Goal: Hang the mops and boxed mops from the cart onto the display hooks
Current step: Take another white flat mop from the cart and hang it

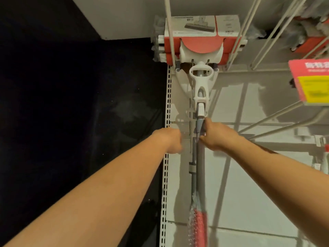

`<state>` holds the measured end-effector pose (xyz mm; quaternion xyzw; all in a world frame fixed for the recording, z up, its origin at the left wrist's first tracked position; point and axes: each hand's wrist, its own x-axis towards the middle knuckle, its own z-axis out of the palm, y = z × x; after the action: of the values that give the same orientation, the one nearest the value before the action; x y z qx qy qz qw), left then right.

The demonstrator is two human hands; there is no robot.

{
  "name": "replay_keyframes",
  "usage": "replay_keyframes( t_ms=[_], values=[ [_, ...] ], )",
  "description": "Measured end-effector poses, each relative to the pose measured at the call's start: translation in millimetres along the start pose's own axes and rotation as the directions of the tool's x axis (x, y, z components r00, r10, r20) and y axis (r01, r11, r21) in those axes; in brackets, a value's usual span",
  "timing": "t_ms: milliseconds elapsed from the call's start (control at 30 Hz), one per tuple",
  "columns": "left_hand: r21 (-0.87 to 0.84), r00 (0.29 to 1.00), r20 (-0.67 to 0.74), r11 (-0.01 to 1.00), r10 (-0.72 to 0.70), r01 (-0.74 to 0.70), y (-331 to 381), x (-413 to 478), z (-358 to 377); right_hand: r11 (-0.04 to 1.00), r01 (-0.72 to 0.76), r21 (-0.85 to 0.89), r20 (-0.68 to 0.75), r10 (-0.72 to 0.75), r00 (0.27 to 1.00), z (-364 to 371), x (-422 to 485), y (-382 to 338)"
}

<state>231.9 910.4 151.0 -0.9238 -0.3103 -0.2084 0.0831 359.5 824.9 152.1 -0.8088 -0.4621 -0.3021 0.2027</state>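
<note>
Below my right grip (217, 136), the grey-poled squeeze mop (200, 157) with its red, bubble-wrapped handle end is hanging down toward me. That grip is clasping the pole, fingers curled round it. My left grip (167, 139), just beside it, is curling too, but it is blurred and I cannot tell whether it is holding anything. Above, the mop's red-sleeved head (201, 45) is sitting among the pale metal display hooks (169, 24). I'm judging this mop nearly hung, with the cart out of view.
</note>
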Motion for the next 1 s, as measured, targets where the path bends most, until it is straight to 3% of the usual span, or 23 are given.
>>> replay_keyframes(
  t_ms=[67,167,300,400,867,1000],
  values=[
    [0.071,0.987,0.145,0.996,-0.067,0.057,5,-19,-2,0.998,0.035,-0.056,0.032,-0.033,0.999,-10,-13,-1],
    [0.156,0.938,0.297,0.978,-0.180,0.138,15,-50,-5,0.993,0.095,-0.074,0.211,-0.078,0.974,-21,-40,-5],
    [0.159,0.896,0.352,0.961,-0.271,0.228,31,-96,-2,0.987,0.163,0.014,0.514,-0.147,0.845,-27,-84,-8],
    [0.162,0.825,0.433,0.932,-0.362,0.324,41,-134,-2,0.974,0.219,0.051,0.632,-0.201,0.748,-27,-114,-11],
    [0.254,0.663,0.454,0.800,-0.595,0.544,42,-293,-37,0.867,0.439,0.237,0.685,-0.470,0.557,-57,-219,-76],
    [0.324,0.585,0.455,0.737,-0.671,0.594,30,-359,-46,0.817,0.495,0.296,0.679,-0.545,0.492,-67,-263,-116]
  ],
)
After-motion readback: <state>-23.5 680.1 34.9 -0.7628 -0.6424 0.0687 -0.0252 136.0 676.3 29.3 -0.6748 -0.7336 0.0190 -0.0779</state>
